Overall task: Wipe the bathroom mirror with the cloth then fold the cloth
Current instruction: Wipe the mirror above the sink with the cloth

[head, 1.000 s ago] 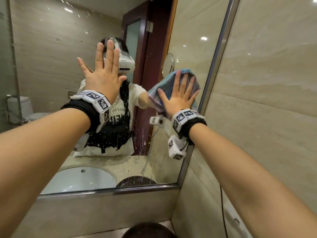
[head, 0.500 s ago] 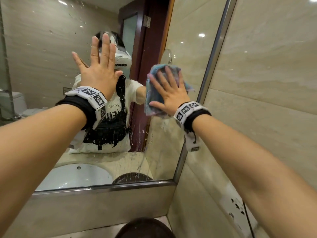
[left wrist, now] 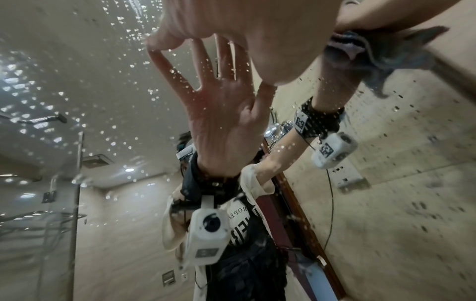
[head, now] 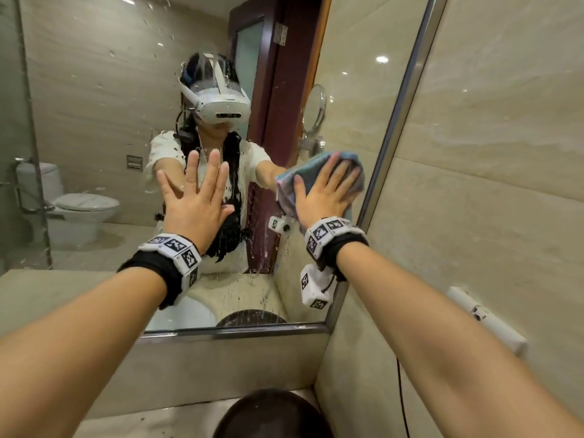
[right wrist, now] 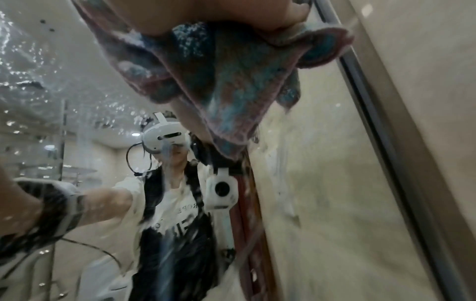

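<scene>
The wall mirror is spotted with water drops and streaks. My right hand presses a blue and pink cloth flat against the glass with straight fingers, close to the mirror's metal right frame. In the right wrist view the cloth hangs bunched under my palm. My left hand lies flat on the glass with fingers spread, left of the cloth and holding nothing. The left wrist view shows the left hand meeting its own reflection, with the cloth off to the right.
A marble wall meets the mirror on the right and carries a white socket with a black cable below it. A stone ledge runs under the mirror. A dark round object sits at the bottom edge.
Both hands have slid lower on the glass. The right hand swept the cloth left, then back right toward the frame. The head view has tilted, showing more of the mirror.
</scene>
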The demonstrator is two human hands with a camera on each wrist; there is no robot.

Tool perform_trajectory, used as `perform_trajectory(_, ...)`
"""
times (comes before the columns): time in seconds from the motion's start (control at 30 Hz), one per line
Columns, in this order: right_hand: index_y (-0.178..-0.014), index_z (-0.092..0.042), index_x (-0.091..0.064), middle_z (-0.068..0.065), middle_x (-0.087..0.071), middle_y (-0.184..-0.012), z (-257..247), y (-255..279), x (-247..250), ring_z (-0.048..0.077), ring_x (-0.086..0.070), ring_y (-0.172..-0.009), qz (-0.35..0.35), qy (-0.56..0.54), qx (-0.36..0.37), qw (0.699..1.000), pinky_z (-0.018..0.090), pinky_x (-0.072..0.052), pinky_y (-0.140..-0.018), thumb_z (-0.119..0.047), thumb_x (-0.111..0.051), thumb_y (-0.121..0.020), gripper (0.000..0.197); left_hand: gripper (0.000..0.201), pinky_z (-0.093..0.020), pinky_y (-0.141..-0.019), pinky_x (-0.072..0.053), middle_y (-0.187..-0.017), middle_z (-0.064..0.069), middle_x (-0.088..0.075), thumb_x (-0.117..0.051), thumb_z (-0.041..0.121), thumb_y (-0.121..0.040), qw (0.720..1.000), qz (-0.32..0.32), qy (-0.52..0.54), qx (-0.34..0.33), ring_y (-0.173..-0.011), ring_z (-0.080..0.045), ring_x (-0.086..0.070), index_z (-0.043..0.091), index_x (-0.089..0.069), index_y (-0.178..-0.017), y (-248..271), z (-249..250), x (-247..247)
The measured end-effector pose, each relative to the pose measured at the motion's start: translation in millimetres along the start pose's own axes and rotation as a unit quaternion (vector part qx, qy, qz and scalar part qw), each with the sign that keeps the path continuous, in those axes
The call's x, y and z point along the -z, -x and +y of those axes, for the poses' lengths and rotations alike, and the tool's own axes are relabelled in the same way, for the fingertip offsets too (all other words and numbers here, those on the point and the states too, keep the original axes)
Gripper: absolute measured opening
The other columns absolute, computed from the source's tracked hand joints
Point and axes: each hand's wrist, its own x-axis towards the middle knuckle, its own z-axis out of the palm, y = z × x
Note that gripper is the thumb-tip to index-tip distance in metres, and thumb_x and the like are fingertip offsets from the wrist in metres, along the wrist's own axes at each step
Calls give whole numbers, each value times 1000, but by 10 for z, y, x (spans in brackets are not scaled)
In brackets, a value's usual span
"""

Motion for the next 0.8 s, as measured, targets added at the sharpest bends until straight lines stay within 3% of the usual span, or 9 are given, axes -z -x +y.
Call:
perform_trajectory(0.1,-148,-13,13,14,14,-157,-31,-251,212,37,14,-143,-2,42,129,991,61,6,-113,-65,-29,-88,90,74,-75,-96,-3,-156,-11,0,-38,45,-91,1000,10,-8,-2,-138,-33,19,11,-4,-148,-5,-15,-6)
perform_trajectory(0.27,-149,-16,10,13,14,-157,-319,-507,474,37,14,-143,24,57,195,979,63,8,-111,-65,-33,-88,90,76,-76,-96,-7,-157,-11,-1,-39,45,-92,1000,11,-22,3,-137,-31,23,12,0,-148,0,-11,-35)
perform_trajectory(0.37,-149,-20,12,10,15,-157,-370,-285,279,35,15,-143,-10,127,322,938,63,13,-109,-66,-32,-87,89,78,-76,-96,-7,-157,-10,-1,-42,45,-91,1000,11,-20,5,-136,-29,27,12,0,-148,-2,-16,-43)
perform_trajectory(0.43,-150,-22,6,7,8,-159,-265,-22,37,33,10,-145,-28,180,413,893,62,14,-109,-65,-32,-88,85,80,-75,-96,-6,-157,-10,0,-45,45,-91,1000,12,-16,5,-135,-29,29,13,1,-148,-6,-18,-29)
perform_trajectory(0.5,-150,-22,-7,7,-9,-159,-89,119,-117,34,-3,-145,-42,195,451,870,62,13,-109,-63,-32,-86,80,81,-75,-97,-6,-157,-10,0,-45,45,-90,1000,15,-14,2,-136,-30,26,14,2,-148,-10,-18,-26)
perform_trajectory(0.57,-148,-23,-21,6,-28,-154,60,71,-116,33,-20,-143,-35,215,483,848,63,2,-111,-60,-34,-84,75,81,-75,-97,-9,-157,-11,-2,-45,46,-90,1000,17,-21,4,-139,-34,16,14,4,-147,-5,-14,-7)
perform_trajectory(0.67,-145,-26,-26,2,-38,-149,232,-175,-12,30,-28,-139,17,222,540,812,56,-4,-113,-49,-34,-92,59,82,-76,-96,-13,-156,-12,-5,-45,47,-89,999,20,-27,-2,-142,-38,-3,12,1,-147,-4,-5,9)
perform_trajectory(0.73,-144,-25,-29,3,-39,-149,240,-281,49,30,-31,-139,39,212,528,821,58,-12,-112,-47,-35,-94,55,82,-76,-95,-14,-156,-12,-4,-43,48,-89,999,18,-34,-1,-141,-40,-5,11,1,-147,-6,-7,5)
perform_trajectory(0.8,-146,-23,-27,5,-34,-151,119,-281,97,33,-28,-140,53,191,479,855,60,-12,-111,-48,-36,-94,59,81,-76,-95,-15,-156,-12,-3,-40,48,-89,999,15,-39,1,-141,-40,-5,11,2,-148,-7,-6,-10)
